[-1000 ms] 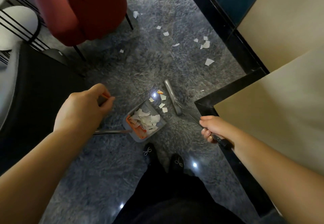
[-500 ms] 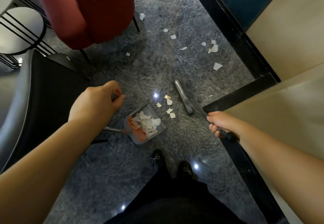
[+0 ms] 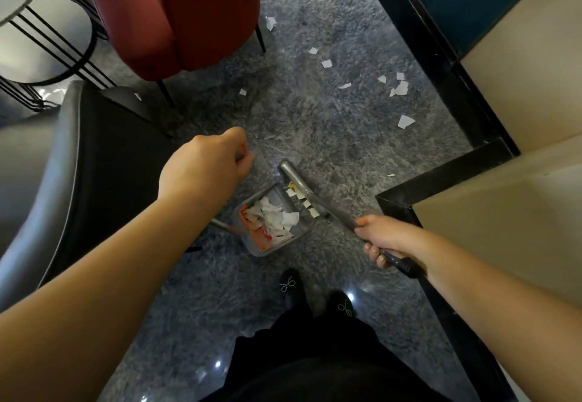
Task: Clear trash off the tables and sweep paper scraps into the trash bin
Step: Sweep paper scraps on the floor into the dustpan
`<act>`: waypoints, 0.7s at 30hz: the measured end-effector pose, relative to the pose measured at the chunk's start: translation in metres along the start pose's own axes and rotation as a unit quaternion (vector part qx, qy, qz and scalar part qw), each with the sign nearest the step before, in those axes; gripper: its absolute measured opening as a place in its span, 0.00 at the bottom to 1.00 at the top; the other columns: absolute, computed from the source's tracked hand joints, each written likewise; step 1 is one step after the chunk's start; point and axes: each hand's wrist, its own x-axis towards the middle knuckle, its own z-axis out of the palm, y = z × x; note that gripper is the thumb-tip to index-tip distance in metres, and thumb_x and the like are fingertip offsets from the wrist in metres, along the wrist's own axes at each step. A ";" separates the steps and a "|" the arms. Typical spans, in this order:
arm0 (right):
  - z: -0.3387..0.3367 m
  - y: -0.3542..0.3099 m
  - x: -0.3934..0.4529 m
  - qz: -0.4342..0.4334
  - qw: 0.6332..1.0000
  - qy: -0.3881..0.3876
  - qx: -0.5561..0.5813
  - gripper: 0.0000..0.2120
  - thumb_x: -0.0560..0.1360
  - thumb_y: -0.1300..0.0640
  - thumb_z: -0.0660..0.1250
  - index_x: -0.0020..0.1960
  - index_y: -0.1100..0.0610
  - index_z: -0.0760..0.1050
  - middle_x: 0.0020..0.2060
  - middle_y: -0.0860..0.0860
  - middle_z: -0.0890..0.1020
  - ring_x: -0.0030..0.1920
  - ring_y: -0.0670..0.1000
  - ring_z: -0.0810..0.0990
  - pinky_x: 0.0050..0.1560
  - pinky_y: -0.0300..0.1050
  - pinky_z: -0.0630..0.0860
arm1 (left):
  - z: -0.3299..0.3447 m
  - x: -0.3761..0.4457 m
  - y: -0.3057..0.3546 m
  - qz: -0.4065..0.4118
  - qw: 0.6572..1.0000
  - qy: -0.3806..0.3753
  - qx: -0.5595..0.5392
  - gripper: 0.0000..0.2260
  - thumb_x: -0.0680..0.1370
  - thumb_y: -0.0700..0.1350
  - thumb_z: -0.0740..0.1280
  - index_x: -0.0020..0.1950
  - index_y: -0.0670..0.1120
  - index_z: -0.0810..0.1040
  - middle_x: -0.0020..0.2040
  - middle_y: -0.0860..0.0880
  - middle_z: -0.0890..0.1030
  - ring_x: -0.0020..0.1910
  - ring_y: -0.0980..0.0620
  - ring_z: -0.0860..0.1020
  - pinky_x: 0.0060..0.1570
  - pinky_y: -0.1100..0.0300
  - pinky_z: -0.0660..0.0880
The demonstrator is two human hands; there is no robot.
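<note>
Dustpan [image 3: 274, 222] holds white scraps [image 3: 277, 215] and orange trash.

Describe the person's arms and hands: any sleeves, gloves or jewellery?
Both arms are bare right up to the picture's edge, with no sleeves in view. The left hand and right hand wear no gloves, and no watch, bracelet or ring shows. Nails on the right hand look short and unpainted. Lower down the person wears dark clothing and dark shoes with small pale bows.
</note>
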 end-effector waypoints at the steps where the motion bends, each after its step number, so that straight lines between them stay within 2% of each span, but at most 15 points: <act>1: 0.004 0.001 -0.002 0.006 1.000 -0.005 -0.005 0.19 0.83 0.57 0.52 0.73 0.48 0.58 0.30 0.52 0.67 0.19 0.43 0.64 0.20 0.34 0.63 | -0.001 0.002 -0.001 -0.003 1.000 -0.003 -0.002 0.09 0.80 0.54 0.64 0.47 0.49 0.73 0.34 0.47 0.77 0.32 0.45 0.75 0.32 0.50 0.77; 6: 0.020 0.008 -0.010 0.033 0.998 -0.044 -0.012 0.16 0.83 0.55 0.53 0.71 0.47 0.60 0.28 0.51 0.67 0.20 0.43 0.63 0.19 0.34 0.62 | -0.002 0.004 0.000 -0.009 1.000 -0.008 0.001 0.09 0.80 0.54 0.63 0.47 0.49 0.72 0.33 0.47 0.76 0.31 0.46 0.75 0.31 0.51 0.77; 11: 0.009 0.007 -0.028 0.016 0.998 -0.056 0.022 0.12 0.83 0.56 0.55 0.66 0.48 0.65 0.28 0.51 0.67 0.21 0.42 0.62 0.19 0.33 0.61 | 0.000 -0.002 0.002 -0.013 1.000 -0.008 0.005 0.09 0.81 0.54 0.63 0.48 0.49 0.72 0.33 0.46 0.76 0.31 0.44 0.76 0.31 0.48 0.79; 21: -0.024 0.006 -0.043 -0.008 0.997 -0.018 0.078 0.18 0.82 0.57 0.57 0.72 0.49 0.64 0.30 0.52 0.68 0.20 0.43 0.63 0.19 0.34 0.62 | -0.009 -0.009 -0.006 -0.026 0.999 -0.005 -0.043 0.08 0.79 0.55 0.65 0.48 0.51 0.74 0.34 0.48 0.76 0.32 0.47 0.76 0.34 0.50 0.79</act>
